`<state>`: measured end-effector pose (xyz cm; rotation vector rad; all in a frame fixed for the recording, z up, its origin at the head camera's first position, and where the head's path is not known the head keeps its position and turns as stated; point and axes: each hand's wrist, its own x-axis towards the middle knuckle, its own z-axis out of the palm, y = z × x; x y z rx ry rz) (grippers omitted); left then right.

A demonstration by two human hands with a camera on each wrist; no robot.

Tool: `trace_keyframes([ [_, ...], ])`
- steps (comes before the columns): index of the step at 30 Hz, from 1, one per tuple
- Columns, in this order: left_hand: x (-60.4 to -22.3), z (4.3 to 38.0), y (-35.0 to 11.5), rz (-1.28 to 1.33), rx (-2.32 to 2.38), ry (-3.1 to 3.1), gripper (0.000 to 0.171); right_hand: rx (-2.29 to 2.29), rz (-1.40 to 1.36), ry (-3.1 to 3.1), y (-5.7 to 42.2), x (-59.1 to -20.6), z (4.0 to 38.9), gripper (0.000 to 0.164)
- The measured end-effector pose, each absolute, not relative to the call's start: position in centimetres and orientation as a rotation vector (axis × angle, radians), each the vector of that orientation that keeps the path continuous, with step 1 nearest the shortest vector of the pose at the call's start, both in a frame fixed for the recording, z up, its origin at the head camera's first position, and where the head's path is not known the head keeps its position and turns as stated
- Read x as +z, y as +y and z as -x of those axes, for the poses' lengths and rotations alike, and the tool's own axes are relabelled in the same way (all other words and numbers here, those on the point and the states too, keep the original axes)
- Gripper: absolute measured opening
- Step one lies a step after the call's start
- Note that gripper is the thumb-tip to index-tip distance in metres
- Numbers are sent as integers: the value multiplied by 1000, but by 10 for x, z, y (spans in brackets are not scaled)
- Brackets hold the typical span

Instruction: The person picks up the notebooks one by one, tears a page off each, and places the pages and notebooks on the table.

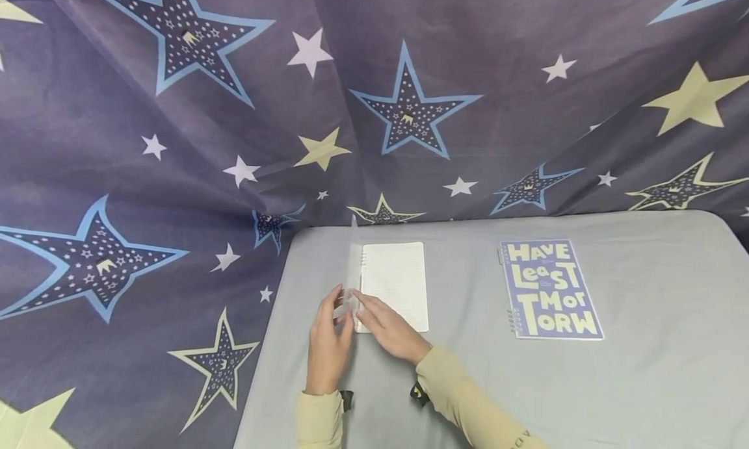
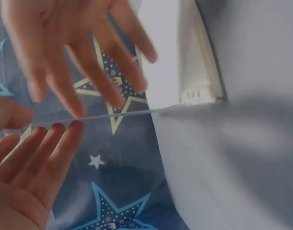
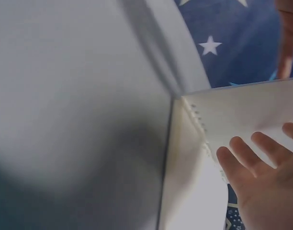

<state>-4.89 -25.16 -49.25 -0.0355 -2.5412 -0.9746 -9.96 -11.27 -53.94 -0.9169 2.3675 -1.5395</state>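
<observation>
A spiral notebook (image 1: pixel 398 286) lies opened on the table, a white lined page facing up. Its thin cover (image 1: pixel 354 260) stands upright along the rings at the left and shows almost edge-on. My left hand (image 1: pixel 329 345) is at the near edge of this cover; in the left wrist view its fingers (image 2: pixel 55 158) lie along one face and the thumb comes from the other side. On the page side, my right hand (image 1: pixel 389 325) has its fingers extended towards the cover. In the right wrist view those fingers (image 3: pixel 252 158) are spread before the cover's pale inner face.
A purple notebook (image 1: pixel 550 290) with large pale lettering lies closed at the right on the grey-covered table (image 1: pixel 468 384). Dark fabric with stars (image 1: pixel 409 176) hangs behind the table and along its left side.
</observation>
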Motion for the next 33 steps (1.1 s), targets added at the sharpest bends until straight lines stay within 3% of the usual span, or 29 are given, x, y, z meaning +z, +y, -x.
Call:
trace_keyframes([
  [12, -492, 50, -279, -147, -781, -2504, 49, -1300, 1124, 2497, -124, -556, 91, 49],
  [19, -497, 51, -302, -318, -729, -2573, 54, -934, 1297, 2668, -118, -564, 82, 50],
  [33, -541, 53, -338, -605, -786, -2734, 57, -615, 1320, 2832, -122, -577, 74, 61],
])
